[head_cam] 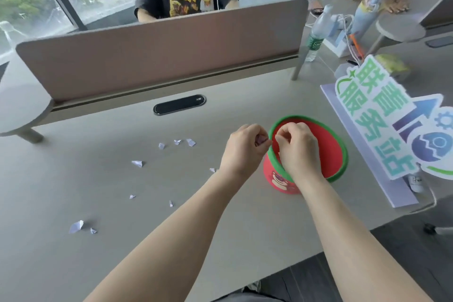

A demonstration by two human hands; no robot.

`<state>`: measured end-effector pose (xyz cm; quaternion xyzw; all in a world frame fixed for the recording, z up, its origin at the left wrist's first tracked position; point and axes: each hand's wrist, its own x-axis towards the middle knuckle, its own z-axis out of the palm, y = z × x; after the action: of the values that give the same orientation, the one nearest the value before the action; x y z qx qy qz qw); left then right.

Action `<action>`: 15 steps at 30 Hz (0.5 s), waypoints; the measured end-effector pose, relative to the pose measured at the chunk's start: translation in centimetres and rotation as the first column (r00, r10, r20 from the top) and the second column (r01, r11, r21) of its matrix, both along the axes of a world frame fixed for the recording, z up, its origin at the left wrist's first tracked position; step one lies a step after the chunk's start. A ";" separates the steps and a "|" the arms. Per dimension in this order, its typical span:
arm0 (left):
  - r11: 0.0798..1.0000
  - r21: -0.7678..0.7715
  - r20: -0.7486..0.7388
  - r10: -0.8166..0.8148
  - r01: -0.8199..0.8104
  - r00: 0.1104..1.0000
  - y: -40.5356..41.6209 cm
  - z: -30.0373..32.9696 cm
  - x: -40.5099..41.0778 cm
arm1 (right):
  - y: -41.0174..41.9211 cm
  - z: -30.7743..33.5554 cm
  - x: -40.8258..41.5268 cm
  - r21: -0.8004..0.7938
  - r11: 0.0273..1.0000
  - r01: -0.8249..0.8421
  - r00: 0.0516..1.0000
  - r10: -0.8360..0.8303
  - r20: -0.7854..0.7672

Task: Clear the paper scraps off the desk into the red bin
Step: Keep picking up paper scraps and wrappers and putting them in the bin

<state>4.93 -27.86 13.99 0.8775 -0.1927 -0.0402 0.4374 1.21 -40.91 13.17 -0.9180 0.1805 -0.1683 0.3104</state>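
Both hands at the red bin's near-left rim, loose paper scraps lying on the desk to the left.

Nearest, on the left of the desk, lies a larger paper scrap with a small one just beside it; further in, small scraps are scattered toward the middle, and a far cluster of three sits beyond them. The left hand is curled, fingers closed round a pale scrap, just left of the red bin. The right hand hangs over the bin's opening with fingers bent and fingertips pinched together; what it holds, I cannot tell. Right of the bin stands a cut-out sign. Farther back is a brown divider panel.
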 end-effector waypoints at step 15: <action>0.959 0.225 -0.035 -0.167 0.170 0.985 -7.8 -1.6 -0.5 | -6.1 -1.5 -2.3 0.007 0.994 0.106 0.968 -0.102 -0.231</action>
<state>4.42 -35.66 12.38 0.9017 -0.2575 -0.1058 0.3308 -1.09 -47.05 11.71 -0.9176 0.2648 -0.0750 0.2868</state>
